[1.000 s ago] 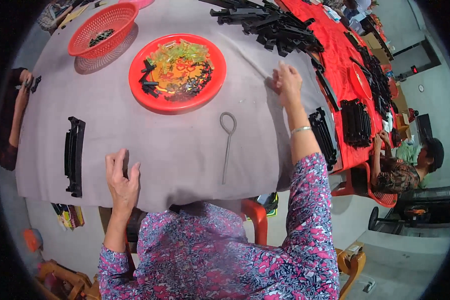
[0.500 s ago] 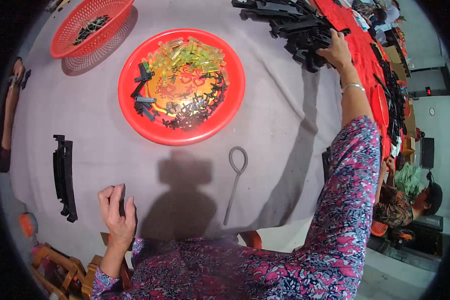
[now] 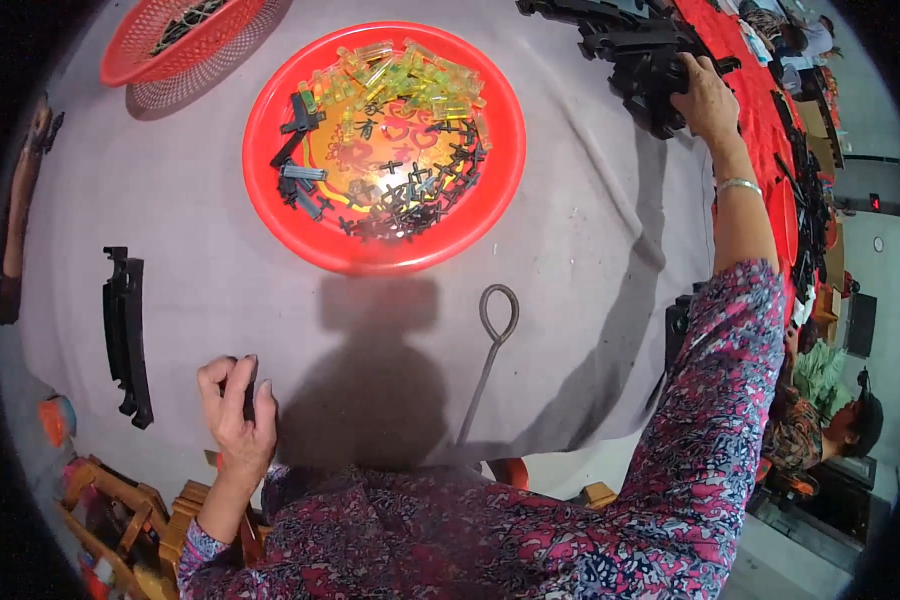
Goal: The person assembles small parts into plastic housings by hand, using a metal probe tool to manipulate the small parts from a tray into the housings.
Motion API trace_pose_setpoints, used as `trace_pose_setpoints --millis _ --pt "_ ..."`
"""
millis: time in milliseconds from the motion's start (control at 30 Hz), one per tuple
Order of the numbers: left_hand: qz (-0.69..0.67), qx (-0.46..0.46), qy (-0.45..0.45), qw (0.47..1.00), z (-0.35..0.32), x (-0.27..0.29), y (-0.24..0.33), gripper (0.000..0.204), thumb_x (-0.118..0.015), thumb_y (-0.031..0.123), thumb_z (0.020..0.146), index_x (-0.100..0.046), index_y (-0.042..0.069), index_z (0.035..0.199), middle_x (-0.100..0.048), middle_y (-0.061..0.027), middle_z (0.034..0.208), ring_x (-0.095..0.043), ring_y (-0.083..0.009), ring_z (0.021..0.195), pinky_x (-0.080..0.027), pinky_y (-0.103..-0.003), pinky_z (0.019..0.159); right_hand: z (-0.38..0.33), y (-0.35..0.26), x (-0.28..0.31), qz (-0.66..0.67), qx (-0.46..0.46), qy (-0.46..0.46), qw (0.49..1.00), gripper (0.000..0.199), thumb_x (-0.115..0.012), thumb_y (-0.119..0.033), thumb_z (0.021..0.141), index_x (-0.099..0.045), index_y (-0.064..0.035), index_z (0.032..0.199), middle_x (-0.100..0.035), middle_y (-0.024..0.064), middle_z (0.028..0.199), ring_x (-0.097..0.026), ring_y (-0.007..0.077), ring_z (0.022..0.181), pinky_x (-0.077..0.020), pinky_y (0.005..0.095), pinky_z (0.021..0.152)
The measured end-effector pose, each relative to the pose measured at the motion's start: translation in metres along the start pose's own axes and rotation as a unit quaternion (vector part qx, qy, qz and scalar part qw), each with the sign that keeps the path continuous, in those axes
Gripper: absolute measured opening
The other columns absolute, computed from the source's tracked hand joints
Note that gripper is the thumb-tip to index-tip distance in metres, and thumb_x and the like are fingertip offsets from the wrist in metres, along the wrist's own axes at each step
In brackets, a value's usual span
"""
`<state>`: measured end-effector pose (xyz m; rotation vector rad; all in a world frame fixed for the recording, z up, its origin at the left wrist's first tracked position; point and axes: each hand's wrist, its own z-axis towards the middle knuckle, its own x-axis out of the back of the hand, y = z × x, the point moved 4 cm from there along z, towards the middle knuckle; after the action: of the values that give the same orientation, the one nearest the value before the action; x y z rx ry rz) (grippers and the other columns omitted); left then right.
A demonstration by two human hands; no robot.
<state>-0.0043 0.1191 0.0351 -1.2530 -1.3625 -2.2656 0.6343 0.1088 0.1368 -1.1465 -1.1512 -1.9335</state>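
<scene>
Black, long, ridged plastic parts [image 3: 640,55] lay heaped at the counter's [image 3: 590,250] far right, long axes running mostly left-right. The right hand [image 3: 705,100] gripped one piece; the left hand [image 3: 238,415] was closed on a small dark piece [image 3: 249,398].

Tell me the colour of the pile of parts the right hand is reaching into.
Black: the pile of parts under the right hand shows clearly in the head view.

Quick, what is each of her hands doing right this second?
Left hand: closed around a small dark piece, resting on the grey cloth.
Right hand: gripping the pile of black plastic parts.
</scene>
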Motion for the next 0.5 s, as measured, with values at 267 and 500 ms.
trace_pose_setpoints --millis 267,500 --pt "-0.024 -0.023 0.029 0.999 -0.004 0.000 0.002 0.033 -0.063 -0.005 0.076 -0.061 -0.003 0.109 -0.049 -0.0162 0.097 -0.052 -0.0308 0.091 -0.045 -0.038 0.081 -0.121 -0.117 0.067 0.061 0.156 0.114 0.979 0.042 -0.072 -0.007 0.067 -0.059 -0.0161 0.106 -0.057 0.0075 0.090 -0.058 0.0309 0.089 -0.0522 0.0425 0.073" --pt "-0.023 -0.053 0.037 0.998 -0.007 0.001 -0.001 0.032 -0.065 -0.001 0.076 -0.061 -0.002 0.108 -0.049 -0.0156 0.098 -0.052 -0.0324 0.092 -0.044 -0.041 0.082 -0.217 -0.196 0.087 0.098 0.068 0.032 0.992 0.041 -0.070 -0.003 0.066 -0.056 -0.0107 0.104 -0.053 0.0068 0.095 -0.056 0.0286 0.092 -0.0529 0.0395 0.071"
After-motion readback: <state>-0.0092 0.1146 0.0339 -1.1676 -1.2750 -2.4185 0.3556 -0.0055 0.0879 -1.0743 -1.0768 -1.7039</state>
